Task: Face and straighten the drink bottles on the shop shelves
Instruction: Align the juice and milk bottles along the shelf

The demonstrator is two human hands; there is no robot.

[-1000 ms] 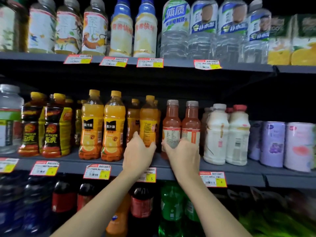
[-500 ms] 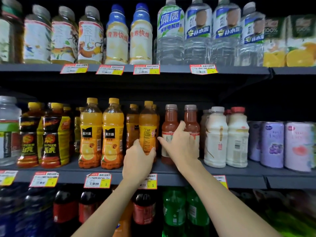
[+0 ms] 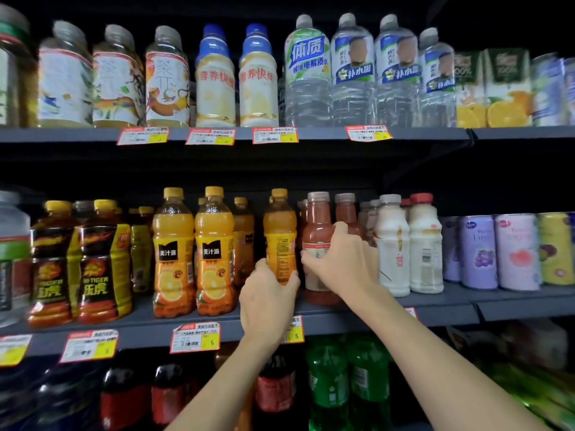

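On the middle shelf [image 3: 435, 303] my left hand [image 3: 267, 300] grips the lower half of an orange juice bottle [image 3: 280, 231] with a yellow cap; its label shows small print, not the front. My right hand [image 3: 342, 262] is curled around a red juice bottle [image 3: 317, 225] with a pale cap, right beside it; its label also shows its back. A second red bottle [image 3: 347, 213] stands behind my right hand. Two orange juice bottles [image 3: 193, 253] to the left face forward.
Black and yellow tiger-label bottles [image 3: 81, 269] stand at the left, white milk-drink bottles [image 3: 407, 247] and pastel cans [image 3: 497, 250] at the right. The top shelf holds tea, yellow drinks and water bottles [image 3: 351, 73]. Cola and green soda bottles [image 3: 329, 381] fill the shelf below.
The camera moved closer and the view shifted. My right hand rose from the base of the red bottles and now wraps the left one. My left hand still holds the orange bottle.
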